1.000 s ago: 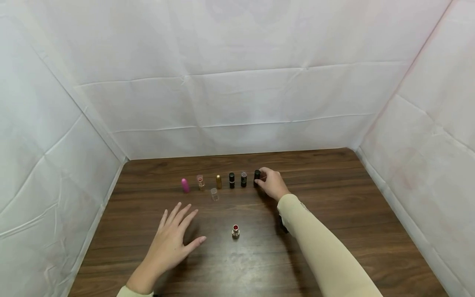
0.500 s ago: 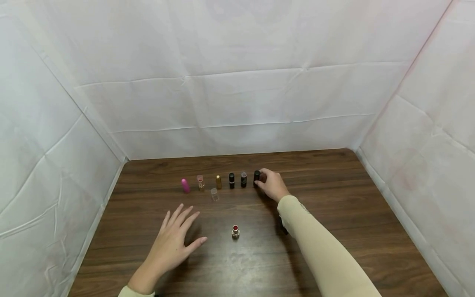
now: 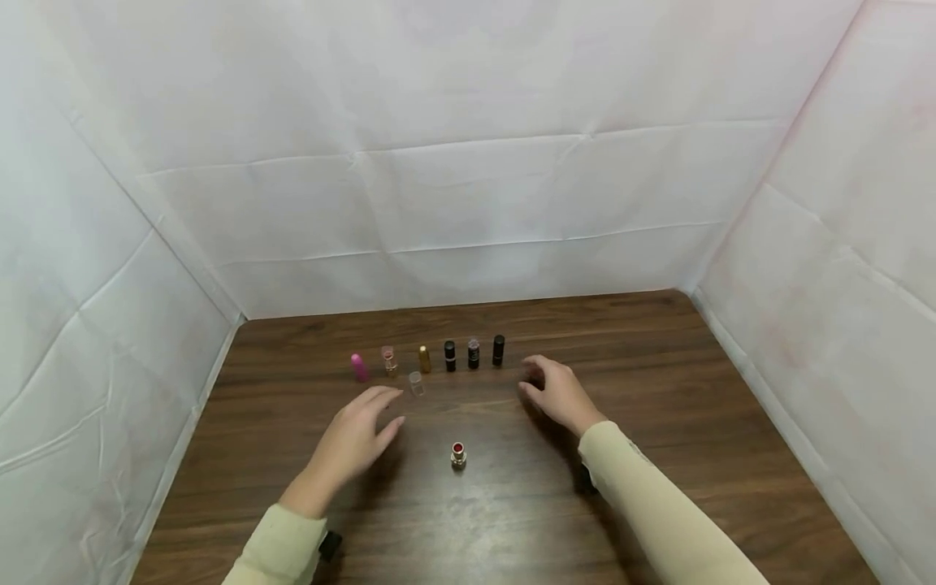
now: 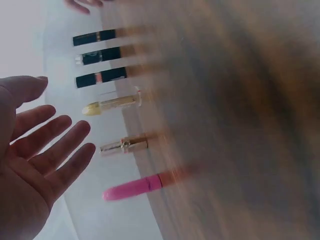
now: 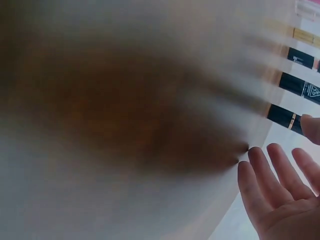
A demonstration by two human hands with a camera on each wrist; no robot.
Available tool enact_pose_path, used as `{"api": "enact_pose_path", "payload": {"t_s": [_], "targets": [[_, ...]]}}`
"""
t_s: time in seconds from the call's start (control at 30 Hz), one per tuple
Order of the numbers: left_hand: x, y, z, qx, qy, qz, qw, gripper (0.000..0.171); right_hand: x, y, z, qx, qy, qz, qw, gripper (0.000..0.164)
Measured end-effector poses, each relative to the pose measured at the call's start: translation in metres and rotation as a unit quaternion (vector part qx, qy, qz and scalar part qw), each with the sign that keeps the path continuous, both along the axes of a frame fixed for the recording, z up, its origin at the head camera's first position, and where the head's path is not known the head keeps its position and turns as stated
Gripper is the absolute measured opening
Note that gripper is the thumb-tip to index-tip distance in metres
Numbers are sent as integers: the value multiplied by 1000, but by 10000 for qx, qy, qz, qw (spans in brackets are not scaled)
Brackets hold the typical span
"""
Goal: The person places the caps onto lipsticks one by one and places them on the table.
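Several lipsticks stand upright in a row across the table. From the left they are a pink one (image 3: 359, 367), one with a clear cap (image 3: 390, 361), a gold one (image 3: 425, 359) and several black ones, the rightmost black lipstick (image 3: 498, 351) at the row's end. My right hand (image 3: 561, 396) is just right of it, fingers relaxed and holding nothing. Near the clear cap (image 3: 416, 383) in front of the row is my left hand (image 3: 354, 431), fingers loosely bent and nothing in them. An uncapped red lipstick (image 3: 458, 457) with a gold base stands between the hands, closer to me.
The brown wooden table (image 3: 526, 520) ends at a white cloth backdrop (image 3: 468, 203), with more white cloth on both sides. A middle black lipstick (image 3: 474, 354) and another black lipstick (image 3: 450, 356) stand close together in the row.
My right hand has let go of the rightmost black lipstick and drawn back toward me and right. My left hand has moved slightly forward and right, its fingers less spread.
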State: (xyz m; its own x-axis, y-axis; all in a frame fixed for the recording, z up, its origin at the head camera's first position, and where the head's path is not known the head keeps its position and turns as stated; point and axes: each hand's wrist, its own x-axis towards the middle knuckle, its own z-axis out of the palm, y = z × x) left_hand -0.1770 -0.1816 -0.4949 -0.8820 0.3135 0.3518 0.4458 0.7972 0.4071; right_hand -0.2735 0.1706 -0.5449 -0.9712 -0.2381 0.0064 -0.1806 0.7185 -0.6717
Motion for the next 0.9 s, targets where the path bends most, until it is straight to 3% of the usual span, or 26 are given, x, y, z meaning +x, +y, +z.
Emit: {"api": "enact_pose_path", "payload": {"t_s": [0.1,0.23,0.4,0.63,0.77,0.9], "targets": [[-23,6,-4,-235,-76,-50,9997,35,15,3,-2,127,65,-18,9999,44],[-49,12,-11,-674,85,-26,9977,32,31,2,-1,279,289,87,9992,41],[-67,17,-17,-1036,80,31,9946,34,43,-1,0,690,700,372,9945,42],[-70,20,-26,-987,-48,58,9951,23,50,3,0,1558,1350,544,9770,51],[-61,21,-25,-738,35,84,9972,20,56,3,2,1670,1390,602,9743,56],[-47,19,-19,-465,364,135,9982,28,65,-4,7,1592,1168,731,9776,61]]}}
